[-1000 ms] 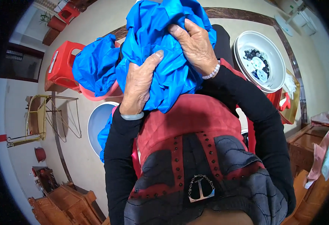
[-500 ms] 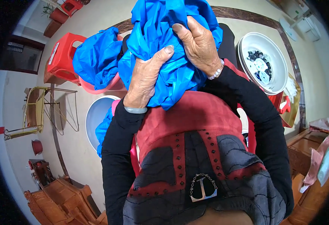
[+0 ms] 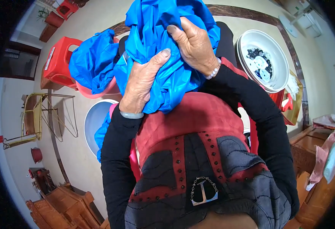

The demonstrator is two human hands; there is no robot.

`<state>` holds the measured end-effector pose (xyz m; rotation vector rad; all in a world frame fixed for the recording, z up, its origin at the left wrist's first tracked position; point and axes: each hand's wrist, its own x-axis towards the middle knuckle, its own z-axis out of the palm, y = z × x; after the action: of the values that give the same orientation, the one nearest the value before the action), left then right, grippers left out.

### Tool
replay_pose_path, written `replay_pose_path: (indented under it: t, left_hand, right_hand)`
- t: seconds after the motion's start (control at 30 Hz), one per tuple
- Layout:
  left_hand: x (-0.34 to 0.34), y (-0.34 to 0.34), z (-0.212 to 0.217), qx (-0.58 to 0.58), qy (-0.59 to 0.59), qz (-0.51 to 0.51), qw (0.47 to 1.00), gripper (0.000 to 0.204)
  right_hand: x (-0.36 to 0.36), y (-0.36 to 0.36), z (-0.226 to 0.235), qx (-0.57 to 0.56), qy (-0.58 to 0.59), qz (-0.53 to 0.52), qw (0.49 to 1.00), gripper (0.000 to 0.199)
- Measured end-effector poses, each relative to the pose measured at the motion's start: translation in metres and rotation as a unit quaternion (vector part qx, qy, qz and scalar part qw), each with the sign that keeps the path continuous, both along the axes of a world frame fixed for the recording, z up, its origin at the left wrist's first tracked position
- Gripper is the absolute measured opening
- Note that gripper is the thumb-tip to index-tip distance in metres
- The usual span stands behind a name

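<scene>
A large bunch of shiny blue waterproof fabric [image 3: 171,86] lies gathered over my lap. My left hand [image 3: 142,78] grips its near left side, thumb on top and the other fingers hidden in the folds. Farther right, my right hand [image 3: 196,47] is closed on the same fabric, thumb and bent forefinger pinching a fold. More blue fabric [image 3: 93,63] is heaped in a pink basin [image 3: 91,93] to the left. Some also hangs in a white-and-grey tub [image 3: 93,122] beside my left forearm.
Right of my lap stands a white bowl [image 3: 281,72] holding small black pieces and pale discs [image 3: 262,62]. A red stool [image 3: 57,63] is beyond the pink basin. A yellow metal folding frame [image 3: 41,118] lies at left, with wooden furniture [image 3: 68,206] lower left and a wooden cabinet [image 3: 308,149] at right.
The whole view has shifted slightly, so most things sit a little farther left. Both hands keep their hold on the blue fabric, whose folds look almost the same.
</scene>
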<state>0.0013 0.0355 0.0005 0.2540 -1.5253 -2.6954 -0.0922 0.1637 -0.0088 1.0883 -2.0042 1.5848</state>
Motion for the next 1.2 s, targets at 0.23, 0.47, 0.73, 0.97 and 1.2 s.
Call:
replay_pose_path:
  t: [0.23, 0.47, 0.73, 0.97, 1.2]
  left_hand:
    - [0.003, 0.004, 0.003, -0.014, 0.034, 0.007, 0.999, 0.042]
    - [0.004, -0.004, -0.002, 0.056, -0.018, -0.046, 0.997, 0.051]
    - [0.005, -0.003, -0.001, 0.075, -0.038, -0.061, 0.995, 0.040]
    - [0.004, -0.007, -0.006, 0.112, -0.054, -0.073, 0.990, 0.039]
    - [0.005, 0.003, -0.002, 0.003, 0.004, -0.027, 1.000, 0.042]
  right_hand:
    - [-0.004, -0.005, 0.000, -0.040, 0.023, -0.009, 0.999, 0.021]
    - [0.000, -0.003, -0.007, 0.022, 0.079, -0.037, 0.996, 0.015]
    - [-0.009, -0.010, -0.011, 0.027, 0.141, -0.065, 0.988, 0.023]
    - [-0.009, -0.011, -0.015, 0.023, 0.136, -0.050, 0.989, 0.021]
    - [-0.003, -0.005, -0.012, 0.036, 0.123, -0.052, 0.990, 0.016]
